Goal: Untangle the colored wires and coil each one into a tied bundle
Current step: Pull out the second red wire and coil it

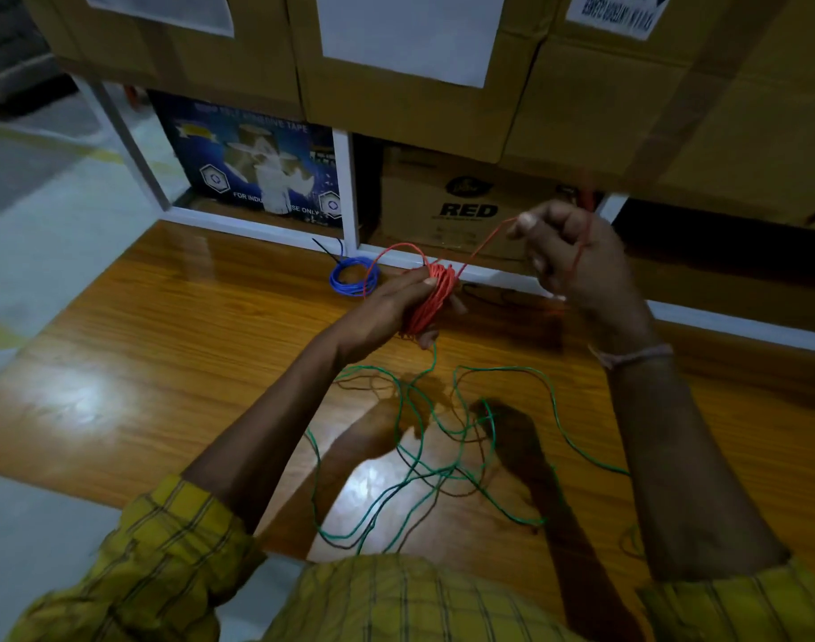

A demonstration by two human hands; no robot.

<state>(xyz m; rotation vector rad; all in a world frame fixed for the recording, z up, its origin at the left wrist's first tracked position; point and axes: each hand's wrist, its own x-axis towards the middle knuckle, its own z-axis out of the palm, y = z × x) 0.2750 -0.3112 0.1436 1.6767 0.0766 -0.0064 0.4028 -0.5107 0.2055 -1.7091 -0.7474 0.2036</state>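
Red wire: winding the tail round the coil.

Left hand (398,301) grips the red coil (431,296) above the wooden board (164,326); right hand (567,250) pinches the tail taut. Keep tension, wraps tight. Blue bundle (352,276) done; green wire (447,437) loose.

Glossy wooden tabletop (118,363), stacked cardboard boxes (396,108)

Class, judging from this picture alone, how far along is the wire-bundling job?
Done: the blue coil lies bundled on the table. In hand: the left hand grips the red coil while the right hand pulls its free end. Left: the green wire lies loose, tangled with darker strands.
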